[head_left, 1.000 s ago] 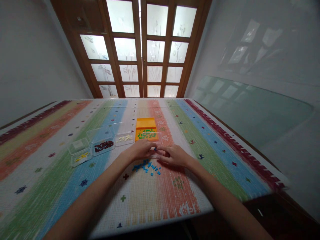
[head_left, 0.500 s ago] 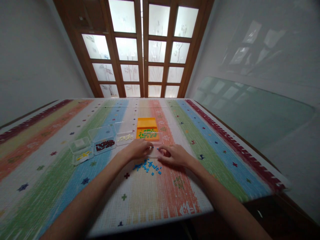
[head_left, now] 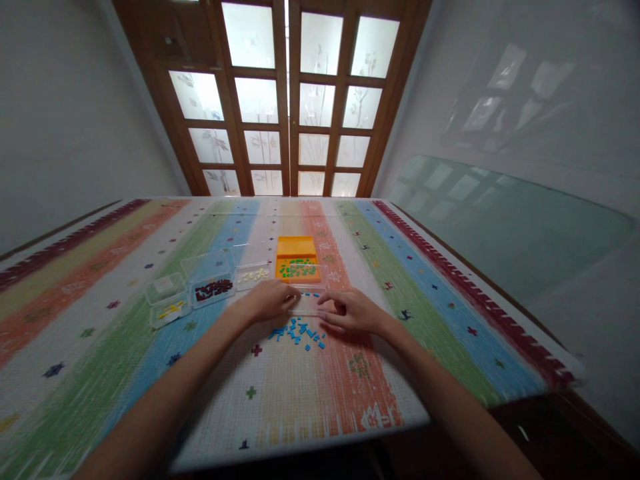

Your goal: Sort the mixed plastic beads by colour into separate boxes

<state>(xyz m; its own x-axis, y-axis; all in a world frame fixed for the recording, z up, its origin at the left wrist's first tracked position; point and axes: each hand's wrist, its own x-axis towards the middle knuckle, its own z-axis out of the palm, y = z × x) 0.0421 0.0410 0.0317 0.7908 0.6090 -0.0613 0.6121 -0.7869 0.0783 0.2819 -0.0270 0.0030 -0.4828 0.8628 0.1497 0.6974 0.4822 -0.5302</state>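
A clear plastic box (head_left: 304,307) lies between my hands, with a few small blue bricks (head_left: 315,295) near its far side. My left hand (head_left: 267,300) rests at the box's left edge, fingers slightly apart and nothing visible in them. At the right edge is my right hand (head_left: 353,311), its thumb and forefinger parted around an empty gap. A loose pile of blue bricks (head_left: 299,332) is spread on the cloth just nearer to me than the box.
Behind my hands stands an open orange case (head_left: 296,247) holding green pieces (head_left: 300,268). To the left are open clear boxes with cream pieces (head_left: 255,275), dark red pieces (head_left: 214,288) and yellow pieces (head_left: 171,311). A striped tablecloth (head_left: 215,400) covers the table.
The fingertips of both hands have drawn slightly apart and let go of small blue bricks, which now show in the clear box. The view has shifted slightly.
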